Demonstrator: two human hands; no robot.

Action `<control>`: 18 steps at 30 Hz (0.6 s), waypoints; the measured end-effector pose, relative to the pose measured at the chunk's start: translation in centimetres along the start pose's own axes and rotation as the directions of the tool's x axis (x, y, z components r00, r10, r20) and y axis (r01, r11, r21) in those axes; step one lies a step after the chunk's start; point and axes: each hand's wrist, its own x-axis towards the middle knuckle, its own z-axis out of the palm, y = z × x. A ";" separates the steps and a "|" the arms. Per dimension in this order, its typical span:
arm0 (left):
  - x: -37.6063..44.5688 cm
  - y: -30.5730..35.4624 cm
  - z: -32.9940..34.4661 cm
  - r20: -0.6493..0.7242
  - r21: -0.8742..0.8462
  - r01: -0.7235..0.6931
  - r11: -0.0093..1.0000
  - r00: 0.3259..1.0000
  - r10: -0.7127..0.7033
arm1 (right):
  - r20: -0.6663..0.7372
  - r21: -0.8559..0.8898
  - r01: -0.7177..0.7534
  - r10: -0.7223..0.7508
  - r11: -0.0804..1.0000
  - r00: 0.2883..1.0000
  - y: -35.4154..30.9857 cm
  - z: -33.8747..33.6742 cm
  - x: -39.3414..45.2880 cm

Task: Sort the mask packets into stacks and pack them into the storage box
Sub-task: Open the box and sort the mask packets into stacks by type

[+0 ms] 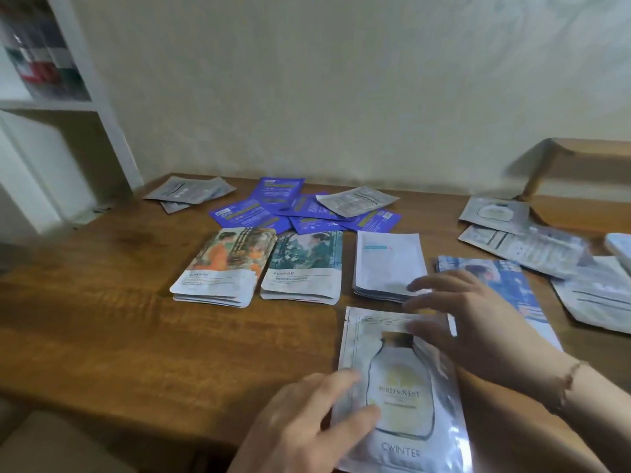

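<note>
A silver bird's-nest mask packet (399,384) lies flat near the front of the wooden table (102,312). My left hand (307,425) rests on its left edge with thumb and fingers spread. My right hand (467,322) hovers over its top right corner, fingers straight and blurred. Behind it stand three neat stacks: orange-picture packets (222,268), teal-picture packets (304,268) and white packets (389,264). A blue-picture packet (512,285) lies partly under my right forearm. No storage box is in view.
Loose purple packets (293,209) lie heaped at the back centre with a silver one (358,199) on top. More silver packets lie at the back left (191,191) and the right (532,244). A white shelf (68,107) stands left, a wooden stand (580,172) right.
</note>
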 end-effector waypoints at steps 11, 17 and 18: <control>0.6 0.1 0.9 -0.092 -0.020 -0.025 0.999 0.996 0.023 | 0.346 0.033 0.138 -0.141 0.990 0.927 -1.7 2.2 -3.4; 0.3 0.1 1.6 -0.122 0.005 0.017 1.000 0.992 -0.016 | 0.341 0.023 0.175 -0.173 0.984 0.924 -1.9 2.4 -3.2; 0.1 0.0 2.1 -0.144 0.030 0.012 0.999 0.990 -0.008 | 0.352 0.017 0.182 -0.177 0.983 0.919 -2.0 2.3 -3.2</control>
